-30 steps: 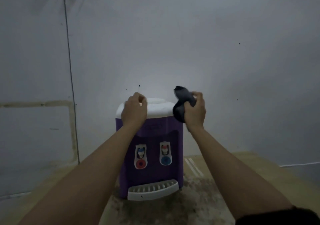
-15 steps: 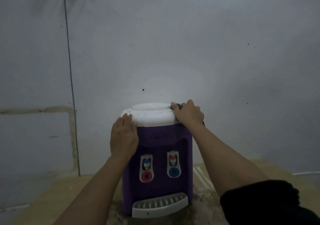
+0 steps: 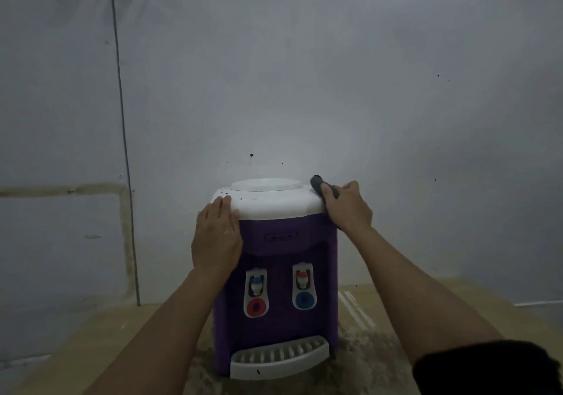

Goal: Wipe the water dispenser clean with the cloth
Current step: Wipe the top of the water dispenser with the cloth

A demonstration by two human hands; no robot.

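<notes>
Since half a second ago my right hand [image 3: 347, 209] has slid a little outward along the white top, so more of the dark cloth [image 3: 323, 187] shows past the thumb; my left hand [image 3: 217, 236] sits where it was. A second ago the cloth was lifted clear of the unit and the left hand was curled on the lid.

Nearest to me, a dark sleeve [image 3: 487, 367] covers the right upper arm at the lower right corner, and both bare forearms reach forward. The table [image 3: 457, 309] is pale wood, with a mottled, stained patch around the dispenser's base.

The water dispenser [image 3: 275, 273] stands upright on the table in front of me, purple-bodied, with a white drip tray [image 3: 278, 358] at its foot and two taps above it, the red tap button [image 3: 256, 306] on the left and the blue tap button [image 3: 304, 300] on the right.

My left hand lies flat and spread against the unit's upper left corner, fingertips reaching the white lid [image 3: 268, 199], holding nothing. My right hand is closed around the cloth and presses it on the lid's right rear edge. Small dark specks dot the lid near the left fingertips.

Behind stands a pale grey wall [image 3: 365, 75], where a thin cord [image 3: 122, 120] hangs down at the left.
</notes>
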